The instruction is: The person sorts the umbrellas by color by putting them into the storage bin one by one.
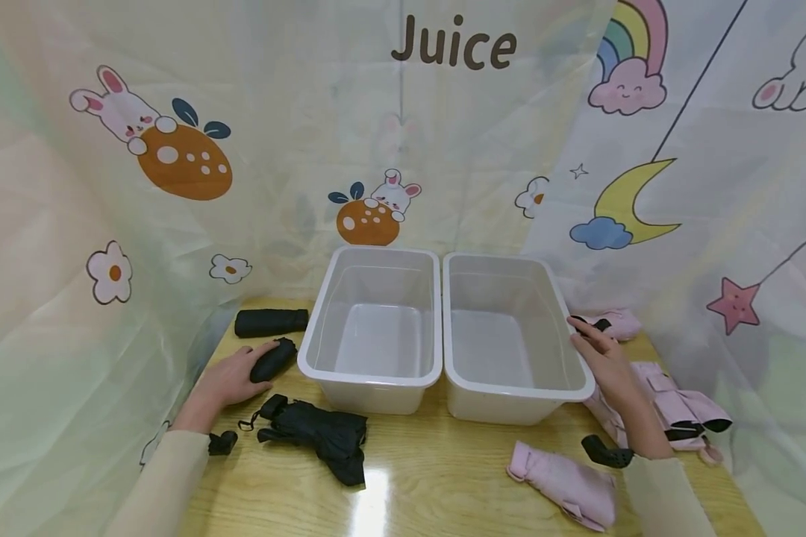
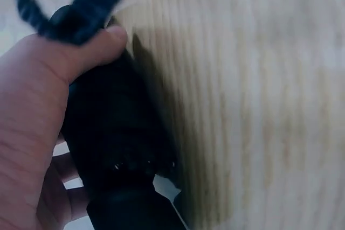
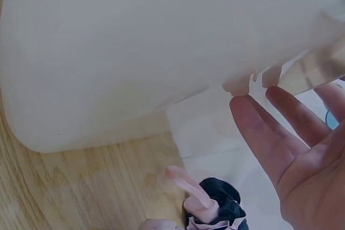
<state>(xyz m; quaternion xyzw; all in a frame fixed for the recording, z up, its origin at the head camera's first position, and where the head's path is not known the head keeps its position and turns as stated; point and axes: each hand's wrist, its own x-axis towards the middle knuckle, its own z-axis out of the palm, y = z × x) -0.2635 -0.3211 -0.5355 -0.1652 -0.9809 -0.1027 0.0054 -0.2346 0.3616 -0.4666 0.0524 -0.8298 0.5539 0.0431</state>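
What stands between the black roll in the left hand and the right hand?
In the head view, the left white bin and the right white bin stand there side by side.

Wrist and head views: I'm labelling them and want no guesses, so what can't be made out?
Head: the near-hand end of the black umbrella, covered by the left hand.
Head: whether the pink fabric on both sides of the right arm is one piece; the arm hides it.
Left wrist: the dark strap, blurred and cut off by the top edge.
Right wrist: the pink-and-black bundle, cut off by the bottom edge.
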